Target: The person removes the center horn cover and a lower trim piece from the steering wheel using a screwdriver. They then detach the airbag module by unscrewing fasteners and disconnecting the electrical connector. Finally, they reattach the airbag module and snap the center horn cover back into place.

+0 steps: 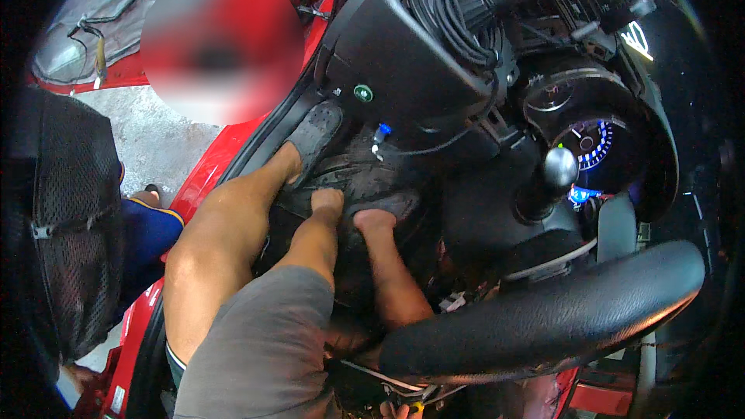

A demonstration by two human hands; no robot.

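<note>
My left arm, in a short grey sleeve, reaches down between my legs into the footwell. My left hand (327, 202) is low between my two dark clogs (317, 136); its fingers are out of sight, so what they touch cannot be made out. At the lower edge, fingertips that appear to be my right hand (397, 411) are curled beside a small yellow and black piece (418, 406); the rest is cut off. Ahead of my left hand, a blue connector (382, 132) with a white end hangs below the dashboard panel (388, 70).
A steering wheel rim (559, 318) crosses close on the right, near a silver-topped lever (559, 167) and lit instrument cluster (586, 143). Coiled black cable (450, 23) lies on the opened dashboard. Left are a red door sill (209, 174) and a black mesh item (77, 225) beside blue clothing.
</note>
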